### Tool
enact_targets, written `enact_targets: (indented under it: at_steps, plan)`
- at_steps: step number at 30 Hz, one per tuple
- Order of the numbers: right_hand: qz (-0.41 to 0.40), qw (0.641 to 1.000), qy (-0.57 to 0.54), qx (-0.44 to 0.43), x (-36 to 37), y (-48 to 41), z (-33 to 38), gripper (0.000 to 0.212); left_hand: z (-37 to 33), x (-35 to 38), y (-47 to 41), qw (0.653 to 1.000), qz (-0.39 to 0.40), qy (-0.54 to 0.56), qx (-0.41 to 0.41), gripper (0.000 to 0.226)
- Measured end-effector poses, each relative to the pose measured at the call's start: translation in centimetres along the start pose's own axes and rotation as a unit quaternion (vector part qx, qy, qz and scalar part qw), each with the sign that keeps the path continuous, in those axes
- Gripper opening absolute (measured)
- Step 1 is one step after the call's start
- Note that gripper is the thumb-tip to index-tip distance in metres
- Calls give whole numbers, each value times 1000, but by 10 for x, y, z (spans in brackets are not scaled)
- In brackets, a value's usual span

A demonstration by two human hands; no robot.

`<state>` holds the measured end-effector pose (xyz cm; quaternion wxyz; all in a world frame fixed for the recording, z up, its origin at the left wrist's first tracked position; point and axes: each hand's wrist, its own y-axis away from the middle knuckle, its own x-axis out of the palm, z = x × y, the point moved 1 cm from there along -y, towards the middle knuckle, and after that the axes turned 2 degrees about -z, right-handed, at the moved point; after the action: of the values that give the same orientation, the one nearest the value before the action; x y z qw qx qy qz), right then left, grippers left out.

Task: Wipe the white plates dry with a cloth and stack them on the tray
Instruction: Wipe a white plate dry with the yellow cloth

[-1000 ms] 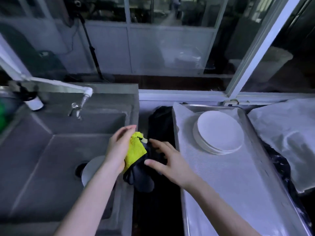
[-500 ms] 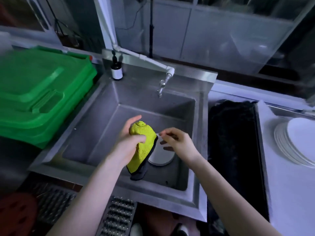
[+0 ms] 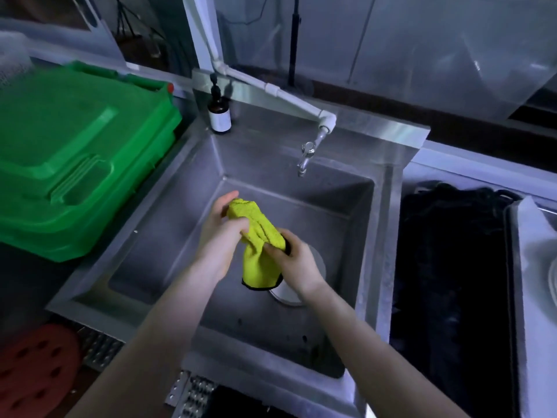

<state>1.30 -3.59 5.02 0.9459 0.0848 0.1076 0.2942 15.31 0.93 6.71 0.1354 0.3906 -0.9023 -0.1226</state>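
Observation:
Over the steel sink [image 3: 388, 224] both hands hold a yellow-green cloth [image 3: 260, 251] with a dark edge. My left hand [image 3: 221, 236] grips its upper end, and my right hand [image 3: 294, 262] grips its middle; the lower part hangs down. A white plate [image 3: 316, 276] lies on the sink floor, mostly hidden behind the cloth and my right hand. At the far right edge shows a sliver of the tray [image 3: 512, 267] with its white liner and the rim of stacked plates [image 3: 553, 280].
A tap [image 3: 304, 158] on a white pipe hangs over the sink's back. A brown pump bottle [image 3: 219, 113] stands at the sink's back left corner. Green plastic crates [image 3: 75, 158] sit to the left. A black mat [image 3: 452, 282] lies between sink and tray. A red stool [image 3: 33, 366] is bottom left.
The view swung left from the tray to the sink. Both hands carried the cloth over the basin, and my right hand, earlier apart from it, now grips the cloth.

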Motion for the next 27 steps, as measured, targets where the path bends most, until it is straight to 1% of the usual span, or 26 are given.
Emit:
enact_targets:
  at_steps: [2, 3, 4, 5, 6, 7, 8, 9, 10, 12, 13, 15, 17, 19, 22, 25, 27]
  plan:
    - [14, 997, -69, 25, -7, -11, 1, 16, 3, -5, -14, 995, 21, -98, 25, 69]
    - [27, 992, -113, 48, -10, -17, 2, 14, 7, -8, -20, 986, 38, -161, 36, 67]
    - [46, 982, -163, 81, -11, -21, 2, 14, 11, -10, -26, 975, 59, -211, 35, 62]
    - [69, 968, -213, 115, -13, -26, 3, 15, 17, -12, -33, 970, 80, -228, 18, 54]
    - [87, 954, -252, 141, -15, -32, 5, 19, 22, -12, -39, 974, 104, -203, -12, 46]
    - [100, 943, -275, 159, -17, -38, 5, 23, 26, -12, -46, 979, 130, -148, -49, 39]
    - [106, 938, -283, 169, -18, -44, 5, 25, 30, -12, -51, 981, 156, -79, -89, 34]
    - [103, 939, -278, 176, -19, -50, 4, 25, 34, -12, -56, 975, 182, -11, -127, 31]
    - [89, 944, -260, 182, -19, -56, 2, 23, 36, -11, -61, 966, 204, 36, -157, 28]
    - [25, 956, -213, 197, -19, -67, -7, 18, 43, -11, -70, 948, 224, 86, -212, 30]
    - [-12, 960, -190, 206, -19, -71, -14, 16, 48, -12, -77, 942, 219, 96, -236, 32]
    - [-70, 958, -157, 231, -17, -79, -30, 21, 58, -17, -91, 941, 186, 83, -271, 36]
    - [-99, 942, -155, 282, -16, -83, -48, 25, 67, -25, -106, 944, 162, 42, -285, 37]
    - [-114, 924, -157, 330, -17, -83, -69, 26, 79, -35, -120, 940, 188, 6, -285, 34]
    - [-169, 899, -136, 381, -24, -81, -108, 27, 100, -45, -137, 918, 199, -36, -340, 45]
    - [-220, 867, -129, 428, -28, -80, -145, 28, 129, -44, -153, 900, 185, -92, -385, 42]
    - [-244, 853, -100, 450, -31, -81, -168, 32, 150, -38, -159, 882, 177, -123, -419, 42]
